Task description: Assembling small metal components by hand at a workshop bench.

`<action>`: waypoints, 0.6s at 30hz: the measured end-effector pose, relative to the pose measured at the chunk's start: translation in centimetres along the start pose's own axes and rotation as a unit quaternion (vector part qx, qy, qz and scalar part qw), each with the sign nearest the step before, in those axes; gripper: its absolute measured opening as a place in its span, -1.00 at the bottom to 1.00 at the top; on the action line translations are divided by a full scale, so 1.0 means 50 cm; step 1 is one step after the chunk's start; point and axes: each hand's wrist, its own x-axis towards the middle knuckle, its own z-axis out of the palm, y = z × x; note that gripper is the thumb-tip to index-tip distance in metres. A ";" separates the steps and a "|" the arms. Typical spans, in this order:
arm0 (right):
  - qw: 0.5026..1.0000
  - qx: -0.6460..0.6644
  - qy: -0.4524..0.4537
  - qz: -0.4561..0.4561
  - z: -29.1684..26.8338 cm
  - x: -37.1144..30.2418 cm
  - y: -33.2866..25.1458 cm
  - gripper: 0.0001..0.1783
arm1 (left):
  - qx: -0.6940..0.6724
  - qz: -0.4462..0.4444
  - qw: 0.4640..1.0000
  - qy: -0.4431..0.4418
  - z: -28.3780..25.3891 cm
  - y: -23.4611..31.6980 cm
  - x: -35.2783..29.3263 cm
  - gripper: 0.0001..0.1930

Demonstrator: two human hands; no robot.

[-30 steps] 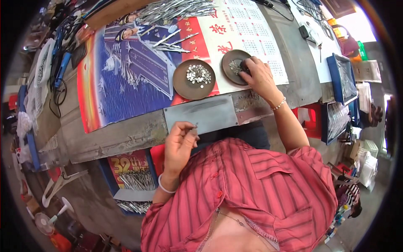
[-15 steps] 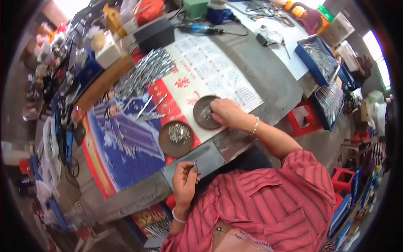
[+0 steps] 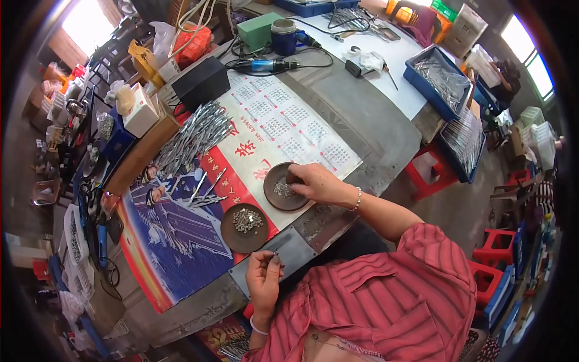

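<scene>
Two dishes (image 3: 240, 244): right hand (image 3: 318, 183) at one, grip unclear; left hand (image 3: 263, 281) pinching one bit (image 3: 276, 253).

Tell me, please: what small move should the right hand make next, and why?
Probably, the right hand should pick one tiny silvery metal piece from the farther round brown dish, because it reaches into that dish, right beside such pieces, while the left hand, raised near the flat grey metal plate, seems to pinch a tiny dark part.

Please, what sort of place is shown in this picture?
Probably a workshop for small metal parts: thin metal rods lie heaped on a workbench, two round dishes hold tiny pieces, and blue trays hold thin silvery parts.
</scene>
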 end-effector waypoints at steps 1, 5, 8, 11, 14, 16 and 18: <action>1.000 0.000 -0.001 0.001 0.001 0.000 0.001 -0.78 | 0.000 0.001 1.000 -0.001 0.001 0.000 0.001 -0.89; 1.000 0.020 -0.006 0.021 -0.004 -0.002 0.004 -0.83 | -0.005 0.001 1.000 -0.001 0.007 -0.001 0.007 -0.90; 0.998 0.055 -0.014 0.034 -0.005 -0.007 0.008 -0.83 | -0.013 0.008 1.000 -0.010 0.008 -0.001 0.007 -0.90; 0.989 0.146 -0.018 -0.008 0.001 -0.016 0.013 -0.82 | -0.013 0.013 1.000 -0.008 0.008 0.007 -0.001 -0.90; 0.961 0.244 -0.109 0.072 -0.002 -0.021 -0.022 -0.86 | 0.016 0.023 1.000 0.005 0.004 0.004 -0.012 -0.89; 0.922 0.350 -0.120 0.113 0.013 -0.025 -0.029 -0.91 | 0.070 0.051 0.996 0.019 0.002 0.000 -0.009 -0.91; 0.901 0.394 -0.145 0.111 0.028 -0.026 -0.054 -0.92 | 0.147 0.092 0.984 0.040 -0.002 0.001 -0.013 -0.92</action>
